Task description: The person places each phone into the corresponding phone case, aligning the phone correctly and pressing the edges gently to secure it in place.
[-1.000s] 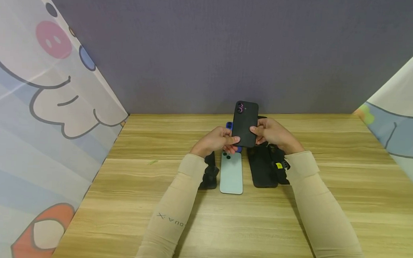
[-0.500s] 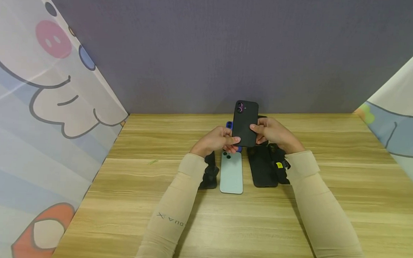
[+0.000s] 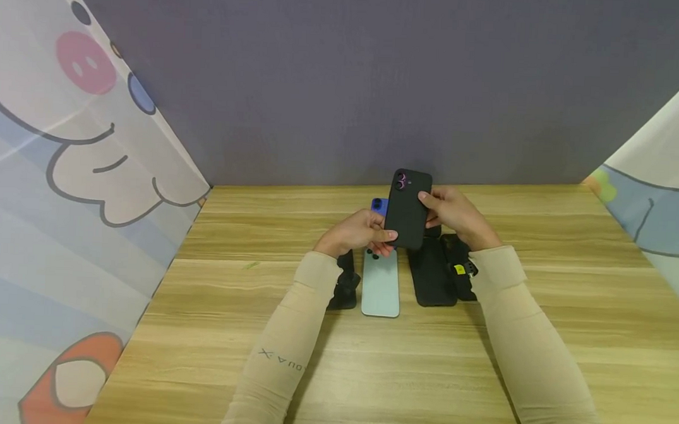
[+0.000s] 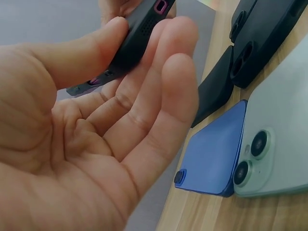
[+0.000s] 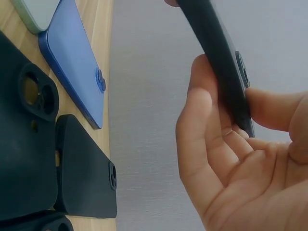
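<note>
A phone in a black case (image 3: 408, 214) is held up over the counter (image 3: 366, 377) between the left hand (image 3: 354, 233) and the right hand (image 3: 457, 214). Its lower left corner is pinched by the left hand, the thumb being laid on the camera side and the fingers set behind; in the left wrist view it is held apart from that palm. Its right edge is gripped by the right hand, higher up, the thumb being pressed on the back and the fingers curled behind. The lens end, marked by purple rings, is pointed away from the person, and the phone is tilted slightly to the right.

Below the held phone, a pale green phone (image 3: 380, 286) is laid flat, lens side up, its far end partly covered by the left hand. Just beyond it, a blue phone (image 4: 214, 149) is partly hidden. To the right, a large black case (image 3: 432, 279) and a second black case (image 3: 457, 250) are placed side by side; a third black case (image 5: 89, 173) is set beyond them, partly covered by the right hand.
</note>
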Available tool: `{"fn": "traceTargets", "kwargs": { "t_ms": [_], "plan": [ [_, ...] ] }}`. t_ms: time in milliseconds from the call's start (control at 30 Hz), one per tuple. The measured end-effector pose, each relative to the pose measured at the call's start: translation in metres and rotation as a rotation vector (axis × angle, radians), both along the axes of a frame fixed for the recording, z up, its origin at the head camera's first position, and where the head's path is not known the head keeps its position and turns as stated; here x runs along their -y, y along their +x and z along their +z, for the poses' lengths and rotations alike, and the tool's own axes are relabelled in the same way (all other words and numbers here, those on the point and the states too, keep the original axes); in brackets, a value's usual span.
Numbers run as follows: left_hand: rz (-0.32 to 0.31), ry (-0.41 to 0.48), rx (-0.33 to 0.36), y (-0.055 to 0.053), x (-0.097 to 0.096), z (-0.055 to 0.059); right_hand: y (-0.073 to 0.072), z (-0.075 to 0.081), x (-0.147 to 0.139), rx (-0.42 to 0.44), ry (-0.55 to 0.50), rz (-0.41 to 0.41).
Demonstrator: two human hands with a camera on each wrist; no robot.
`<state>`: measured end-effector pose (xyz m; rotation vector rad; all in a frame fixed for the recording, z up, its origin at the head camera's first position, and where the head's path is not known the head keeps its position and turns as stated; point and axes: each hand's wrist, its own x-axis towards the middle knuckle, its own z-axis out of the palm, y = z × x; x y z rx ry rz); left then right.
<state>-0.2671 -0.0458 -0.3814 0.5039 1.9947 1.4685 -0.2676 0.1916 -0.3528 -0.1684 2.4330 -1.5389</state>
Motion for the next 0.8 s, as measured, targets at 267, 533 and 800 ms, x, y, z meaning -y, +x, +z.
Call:
{"fn": "traceTargets", "kwargs": {
  "t_ms": [267, 533, 800],
  "plan": [
    [-0.028, -0.044, -0.02, -0.0014, 0.0017, -0.0016, -0.0001, -0.0008, 0.0021, 0.006, 0.029, 0.013],
    [0.167, -0.027, -0.095, -0.0035, -0.0017, -0.0004, 0.0011, 0.0004, 0.0036, 0.008, 0.034, 0.026],
    [0.389, 0.093, -0.189, -0.0032, -0.003, 0.0015, 0.001, -0.0014, 0.0102, 0.005, 0.052, 0.097]
  ]
}}
